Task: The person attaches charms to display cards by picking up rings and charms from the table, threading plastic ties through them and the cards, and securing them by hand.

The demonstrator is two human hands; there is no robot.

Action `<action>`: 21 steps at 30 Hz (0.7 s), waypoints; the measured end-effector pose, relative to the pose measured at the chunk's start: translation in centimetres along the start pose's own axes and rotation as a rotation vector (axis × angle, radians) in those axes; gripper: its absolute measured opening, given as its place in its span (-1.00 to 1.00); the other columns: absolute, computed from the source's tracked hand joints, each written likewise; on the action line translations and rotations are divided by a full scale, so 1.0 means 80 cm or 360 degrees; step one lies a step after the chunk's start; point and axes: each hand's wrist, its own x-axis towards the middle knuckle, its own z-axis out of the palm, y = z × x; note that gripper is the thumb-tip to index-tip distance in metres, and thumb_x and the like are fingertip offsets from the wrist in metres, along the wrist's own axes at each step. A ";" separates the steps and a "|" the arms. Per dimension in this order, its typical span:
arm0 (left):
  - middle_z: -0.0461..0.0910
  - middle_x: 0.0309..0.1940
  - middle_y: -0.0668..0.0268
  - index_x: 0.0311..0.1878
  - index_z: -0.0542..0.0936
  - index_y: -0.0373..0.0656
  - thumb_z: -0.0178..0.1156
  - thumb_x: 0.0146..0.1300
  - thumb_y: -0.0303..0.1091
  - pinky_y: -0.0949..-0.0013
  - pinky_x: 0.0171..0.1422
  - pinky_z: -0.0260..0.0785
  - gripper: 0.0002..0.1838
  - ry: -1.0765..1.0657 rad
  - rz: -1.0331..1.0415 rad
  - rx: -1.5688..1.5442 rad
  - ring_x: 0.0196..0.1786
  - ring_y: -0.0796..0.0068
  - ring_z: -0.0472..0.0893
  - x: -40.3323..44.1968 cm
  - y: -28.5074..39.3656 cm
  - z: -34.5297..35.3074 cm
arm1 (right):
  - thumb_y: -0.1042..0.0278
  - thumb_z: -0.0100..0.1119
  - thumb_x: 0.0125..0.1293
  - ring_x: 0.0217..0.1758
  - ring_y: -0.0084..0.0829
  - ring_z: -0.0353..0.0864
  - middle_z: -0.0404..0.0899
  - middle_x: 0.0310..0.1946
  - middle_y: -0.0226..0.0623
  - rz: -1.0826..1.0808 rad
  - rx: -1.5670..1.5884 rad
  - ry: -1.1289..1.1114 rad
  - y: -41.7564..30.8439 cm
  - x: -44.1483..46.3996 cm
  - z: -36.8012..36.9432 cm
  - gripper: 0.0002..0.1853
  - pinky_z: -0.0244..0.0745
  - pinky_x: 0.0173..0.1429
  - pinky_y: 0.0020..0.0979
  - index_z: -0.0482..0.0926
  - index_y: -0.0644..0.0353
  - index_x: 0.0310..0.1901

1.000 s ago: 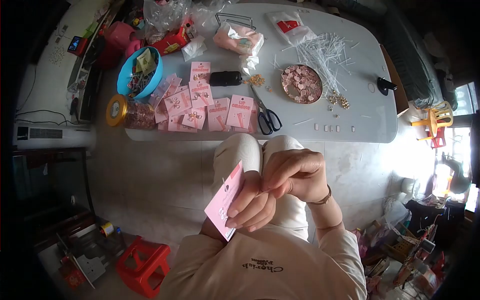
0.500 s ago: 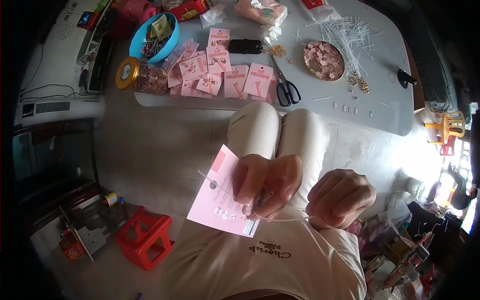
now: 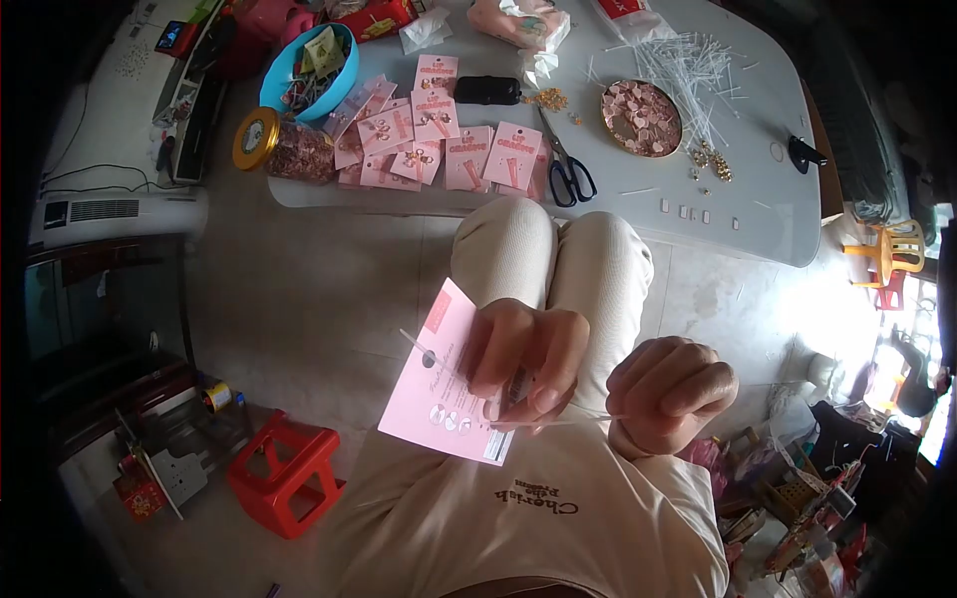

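Note:
Above my lap, my left hand (image 3: 528, 357) is closed on a pink printed card (image 3: 424, 394) with a round hole near its left edge. The card is tilted, and the fingers cover its right part. A thin white strip (image 3: 558, 423) spans from the card's lower right to my right hand (image 3: 674, 392), whose fist is shut on that end. Across the hole lies a thin white strip end; my left fingers hide whether it is the same strip.
On the grey table (image 3: 399, 204) lie several pink cards (image 3: 467, 157), scissors (image 3: 568, 164), a black case (image 3: 486, 91), a round tin (image 3: 641, 118) of pink pieces, loose white strips (image 3: 688, 75), a jar (image 3: 289, 151) and a blue bowl (image 3: 344, 85). A red stool (image 3: 289, 473) stands at lower left.
My left hand and the card have shifted slightly up. My right hand has moved a little left, and the strip between the hands is now nearly level.

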 end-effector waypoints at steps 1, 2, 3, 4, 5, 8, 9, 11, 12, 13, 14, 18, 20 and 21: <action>0.39 -0.07 0.22 -0.20 0.49 -0.03 0.15 0.22 -0.29 0.47 -0.24 0.47 -0.88 -0.0027 -0.0001 -0.0001 -0.37 0.52 0.56 0.000 0.000 -0.001 | 0.48 0.25 0.17 -0.43 -0.33 0.66 0.61 -0.45 -0.16 0.0006 0.0003 0.0021 0.000 -0.001 0.000 -0.88 0.65 -0.36 -0.45 0.50 0.25 -0.32; 0.40 -0.07 0.21 -0.19 0.49 -0.03 0.15 0.22 -0.29 0.47 -0.25 0.47 -0.88 -0.0054 -0.0001 -0.0003 -0.37 0.52 0.56 0.001 0.000 -0.002 | 0.49 0.25 0.17 -0.43 -0.32 0.66 0.61 -0.45 -0.16 0.0012 0.0004 0.0043 -0.001 -0.001 0.000 -0.88 0.65 -0.36 -0.45 0.49 0.25 -0.32; 0.40 -0.07 0.21 -0.19 0.49 -0.03 0.15 0.22 -0.29 0.48 -0.26 0.47 -0.87 -0.0080 -0.0001 -0.0007 -0.37 0.52 0.56 0.001 -0.001 -0.002 | 0.49 0.24 0.17 -0.43 -0.32 0.66 0.61 -0.45 -0.16 0.0019 0.0004 0.0066 -0.001 -0.002 0.000 -0.89 0.65 -0.36 -0.45 0.49 0.25 -0.32; 0.40 -0.07 0.21 -0.19 0.49 -0.03 0.15 0.22 -0.29 0.48 -0.26 0.47 -0.87 -0.0083 0.0001 -0.0008 -0.37 0.52 0.56 0.001 -0.002 -0.002 | 0.49 0.24 0.17 -0.43 -0.32 0.66 0.61 -0.45 -0.16 0.0019 0.0002 0.0063 -0.002 -0.003 -0.001 -0.89 0.65 -0.36 -0.45 0.49 0.25 -0.32; 0.40 -0.06 0.21 -0.19 0.49 -0.04 0.15 0.22 -0.29 0.48 -0.26 0.47 -0.87 -0.0081 0.0006 -0.0007 -0.37 0.52 0.56 0.001 -0.002 -0.002 | 0.49 0.24 0.17 -0.42 -0.32 0.66 0.61 -0.45 -0.16 0.0026 -0.0001 0.0058 -0.002 -0.003 -0.002 -0.89 0.65 -0.36 -0.45 0.49 0.25 -0.32; 0.40 -0.05 0.20 -0.18 0.48 -0.04 0.16 0.22 -0.29 0.48 -0.28 0.47 -0.85 -0.0072 0.0022 -0.0008 -0.36 0.52 0.56 0.001 -0.003 0.000 | 0.48 0.25 0.17 -0.41 -0.31 0.66 0.61 -0.45 -0.15 0.0049 -0.0007 0.0045 -0.004 -0.004 -0.002 -0.88 0.65 -0.36 -0.44 0.49 0.25 -0.33; 0.40 -0.05 0.20 -0.18 0.48 -0.04 0.16 0.22 -0.29 0.48 -0.28 0.47 -0.85 -0.0074 0.0022 -0.0007 -0.36 0.52 0.56 0.001 -0.003 0.000 | 0.48 0.25 0.17 -0.41 -0.31 0.66 0.61 -0.45 -0.15 0.0049 -0.0007 0.0043 -0.004 -0.005 -0.002 -0.88 0.65 -0.36 -0.44 0.49 0.25 -0.33; 0.41 -0.06 0.20 -0.17 0.48 -0.05 0.16 0.22 -0.29 0.48 -0.29 0.47 -0.85 -0.0086 0.0009 -0.0015 -0.37 0.51 0.56 0.001 -0.004 -0.001 | 0.47 0.25 0.17 -0.42 -0.31 0.65 0.61 -0.45 -0.15 0.0041 0.0041 0.0067 -0.004 -0.004 -0.002 -0.88 0.65 -0.36 -0.44 0.49 0.25 -0.33; 0.41 -0.07 0.19 -0.17 0.48 -0.05 0.16 0.23 -0.29 0.49 -0.29 0.46 -0.85 -0.0092 0.0004 -0.0020 -0.37 0.51 0.56 0.000 -0.005 -0.001 | 0.47 0.25 0.17 -0.42 -0.31 0.65 0.61 -0.44 -0.15 0.0038 0.0064 0.0079 -0.004 -0.004 -0.002 -0.88 0.65 -0.36 -0.44 0.49 0.25 -0.33; 0.42 -0.07 0.19 -0.17 0.48 -0.05 0.15 0.23 -0.29 0.49 -0.29 0.46 -0.85 -0.0098 -0.0002 -0.0025 -0.37 0.51 0.56 0.000 -0.005 -0.002 | 0.47 0.25 0.17 -0.42 -0.31 0.65 0.61 -0.44 -0.15 0.0036 0.0087 0.0091 -0.004 -0.004 -0.002 -0.88 0.65 -0.36 -0.44 0.49 0.25 -0.33; 0.42 -0.07 0.19 -0.17 0.48 -0.05 0.15 0.23 -0.29 0.49 -0.29 0.46 -0.85 -0.0100 -0.0002 -0.0024 -0.37 0.51 0.56 0.001 -0.007 -0.003 | 0.47 0.25 0.17 -0.42 -0.31 0.65 0.61 -0.44 -0.15 0.0034 0.0087 0.0089 -0.004 -0.005 -0.001 -0.88 0.65 -0.36 -0.44 0.49 0.25 -0.33; 0.34 -0.08 0.06 -0.25 0.47 -0.15 0.17 0.24 -0.35 0.51 -0.30 0.45 -0.88 -0.0275 0.0096 -0.0147 -0.42 0.48 0.50 0.006 -0.013 -0.010 | 0.44 0.26 0.17 -0.43 -0.31 0.64 0.61 -0.44 -0.15 0.0064 0.0058 0.0082 -0.003 -0.006 -0.001 -0.87 0.65 -0.37 -0.43 0.49 0.25 -0.33; 0.36 -0.08 0.05 -0.25 0.46 -0.15 0.17 0.24 -0.35 0.51 -0.30 0.45 -0.88 -0.0273 0.0098 -0.0140 -0.42 0.47 0.50 0.007 -0.013 -0.010 | 0.44 0.26 0.17 -0.43 -0.31 0.64 0.61 -0.44 -0.15 0.0070 0.0072 0.0089 -0.003 -0.007 -0.001 -0.86 0.65 -0.37 -0.43 0.49 0.25 -0.33; 0.37 -0.08 0.05 -0.26 0.46 -0.15 0.17 0.24 -0.36 0.50 -0.30 0.45 -0.89 -0.0270 0.0101 -0.0134 -0.42 0.47 0.50 0.007 -0.013 -0.010 | 0.44 0.26 0.17 -0.43 -0.32 0.64 0.60 -0.44 -0.15 0.0075 0.0084 0.0098 -0.003 -0.006 -0.001 -0.86 0.65 -0.37 -0.43 0.49 0.25 -0.33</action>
